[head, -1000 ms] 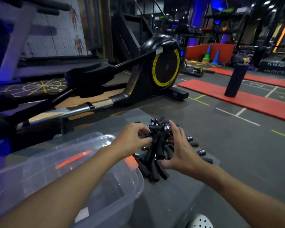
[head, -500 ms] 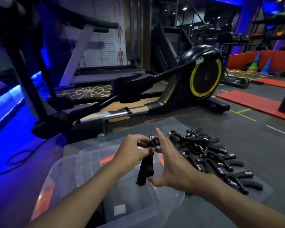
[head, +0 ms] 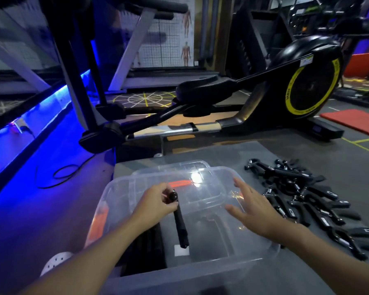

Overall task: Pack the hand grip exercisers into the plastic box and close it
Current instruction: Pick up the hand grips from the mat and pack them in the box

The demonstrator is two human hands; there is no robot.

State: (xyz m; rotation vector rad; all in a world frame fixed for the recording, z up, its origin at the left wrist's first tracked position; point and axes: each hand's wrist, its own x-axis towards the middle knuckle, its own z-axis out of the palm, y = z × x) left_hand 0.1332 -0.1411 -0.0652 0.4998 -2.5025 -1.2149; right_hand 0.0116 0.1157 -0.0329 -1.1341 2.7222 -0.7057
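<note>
Head view is all we have, and in it our left hand [head: 158,202] pinches one hand grip exerciser [head: 179,220] by its coiled top, thumb and fingers pressed together around the metal. Its black handles hang almost straight down, so the long axis is near upright and the lower ends dangle inside the open plastic box [head: 264,255], just above the floor of the box. The box itself looks empty apart from a small white label at the bottom.

Our right hand [head: 257,211] is spread and holds nothing, hovering over the right side of the box. The pile of exercisers [head: 307,201] lies on the grey mat to the right of the box, well clear of the left hand and close beside the right one. We judge that the right hand is the nearer for the next pick, while the left only needs to let go downward.
</note>
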